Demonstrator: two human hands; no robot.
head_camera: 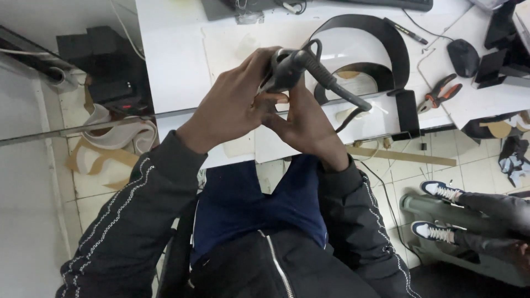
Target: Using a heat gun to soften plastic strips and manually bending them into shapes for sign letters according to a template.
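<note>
Both my hands meet above the front edge of a white table (176, 66). My left hand (234, 105) wraps around a dark plug body with a ribbed strain relief, the end of a black power cable (331, 83). My right hand (306, 118) presses against it from below, fingers on the same plug. The cable runs down to the right past the table edge. What the fingertips do on the plug is hidden.
On the table lie a curved black strip (386, 38), red-handled pliers (441, 94), a black mouse (462, 56) and a pen (406, 30). A black box (113, 83) stands at left on the tiled floor. Another person's legs in blue-white sneakers (441, 191) sit at right.
</note>
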